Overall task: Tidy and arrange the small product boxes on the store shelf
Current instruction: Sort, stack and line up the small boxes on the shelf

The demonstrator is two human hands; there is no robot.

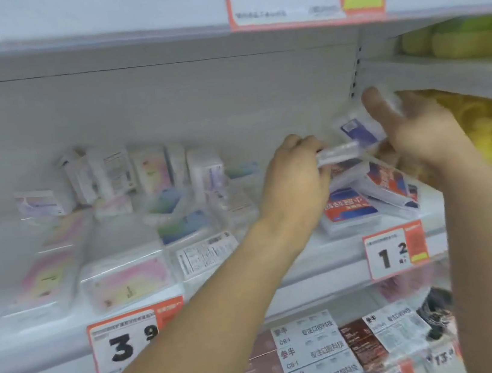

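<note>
1. Both bare forearms reach up and forward from the bottom of the view, wrists well apart, hands close together at the right.
2. The left hand (pixel 293 173) shows its back, knuckles uppermost; its fingers curl round the end of a clear flat case (pixel 338 152), gripping it.
3. The right hand (pixel 420 130) sits just right of the left and a little higher, palm turned leftward, thumb (pixel 380 107) pointing up.
4. Its fingers wrap a small box with a blue label (pixel 360 132), thumb pressed on the front face.
5. Both hands are motion-blurred.
</note>
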